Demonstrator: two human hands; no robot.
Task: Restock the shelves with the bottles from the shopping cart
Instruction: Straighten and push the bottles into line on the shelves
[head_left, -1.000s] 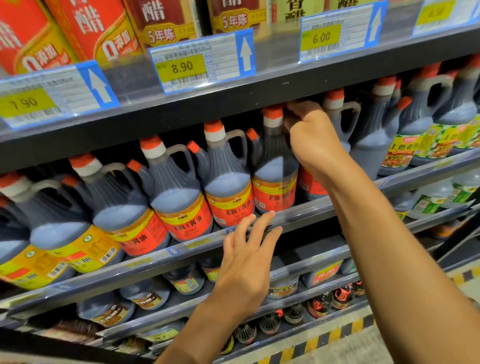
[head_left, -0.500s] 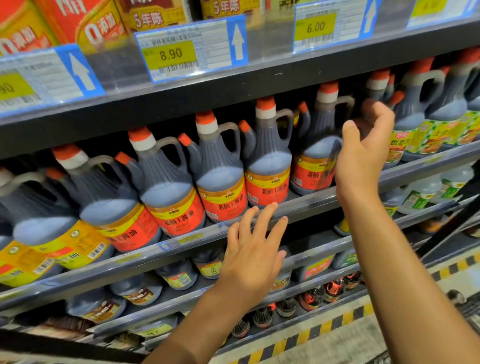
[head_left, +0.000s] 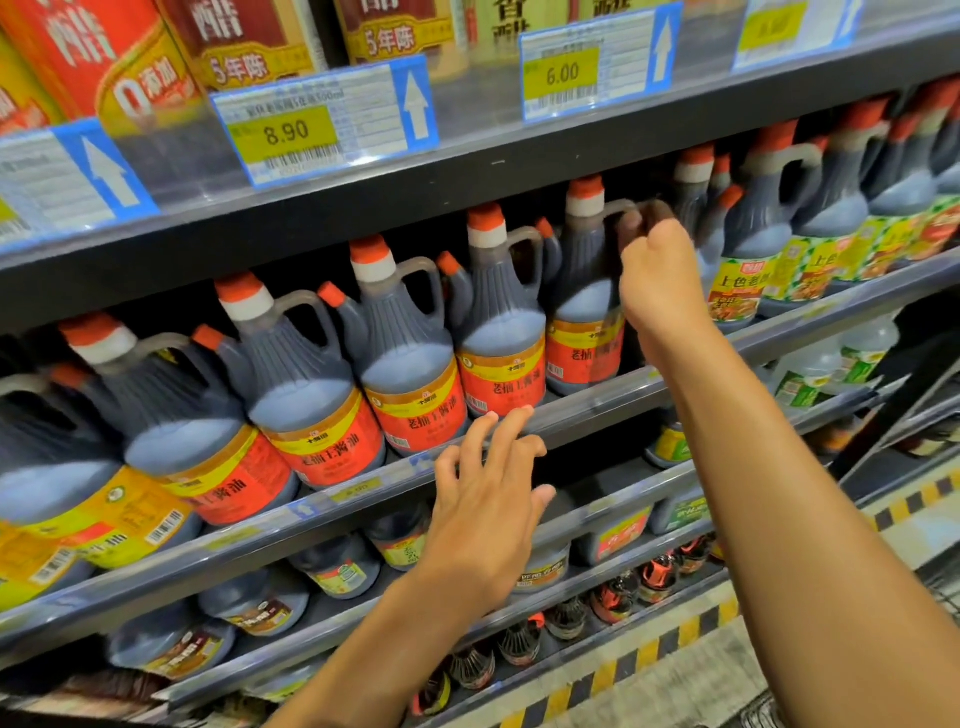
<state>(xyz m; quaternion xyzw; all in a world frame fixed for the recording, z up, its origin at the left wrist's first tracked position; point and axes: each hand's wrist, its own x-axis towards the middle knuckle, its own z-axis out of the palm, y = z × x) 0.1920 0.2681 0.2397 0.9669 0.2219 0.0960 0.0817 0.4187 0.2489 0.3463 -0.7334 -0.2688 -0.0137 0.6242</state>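
Right hand (head_left: 657, 275) covers the handle and right shoulder of the red-label bottle (head_left: 584, 306) — fingertips motion-blurred, grip can't be confirmed. Left hand (head_left: 488, 499) hides part of the lower shelf rail (head_left: 363, 486). Bottles at 9 o'clock (head_left: 31, 499) cut by the frame edge. Price tag at 1 o'clock (head_left: 779, 26) blurred — digits unreadable.

2 hands (head_left: 488, 499); 3 readable price tags (head_left: 322, 122); 5 red-label soy sauce jugs (head_left: 501, 332) front row.
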